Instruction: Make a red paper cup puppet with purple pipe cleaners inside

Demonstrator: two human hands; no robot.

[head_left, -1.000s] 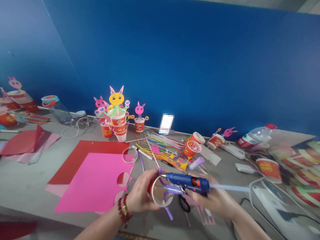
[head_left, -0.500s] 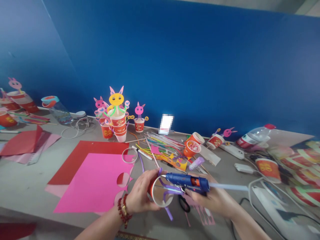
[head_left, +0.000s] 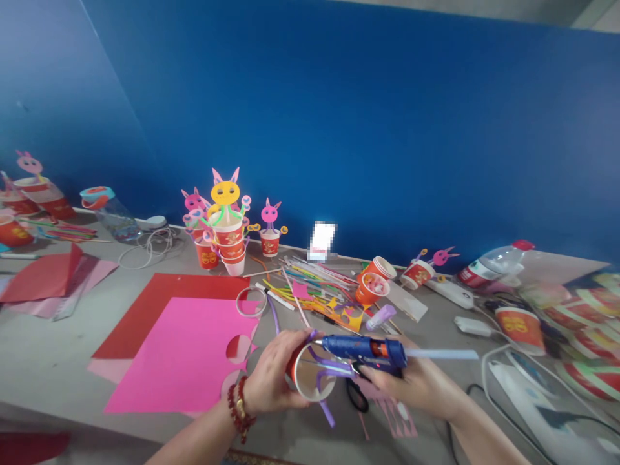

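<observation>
My left hand (head_left: 272, 378) is closed round a red paper cup (head_left: 310, 386), whose open white rim faces me. Purple pipe cleaners (head_left: 334, 368) cross the cup's mouth, and one end sticks out below the rim. My right hand (head_left: 411, 381) grips a blue glue gun (head_left: 361, 347) by its handle, with a pale glue stick (head_left: 443, 354) coming out of its back. The nozzle touches or nearly touches the cup's upper rim, beside a purple pipe cleaner. Black-handled scissors (head_left: 357, 395) lie under the gun, partly hidden.
Pink paper (head_left: 179, 355) and red paper (head_left: 130, 316) lie left. Behind are stacked cup figures (head_left: 228, 239), loose pipe cleaners (head_left: 320, 274), a roll of tape (head_left: 252, 301) and a cup of scraps (head_left: 372, 288). Right are a bottle (head_left: 494, 265), another cup (head_left: 520, 329) and cables.
The glue gun in my right hand has shifted very slightly, its nozzle a little lower along the cup rim. My left hand and the cup stay nearly still.
</observation>
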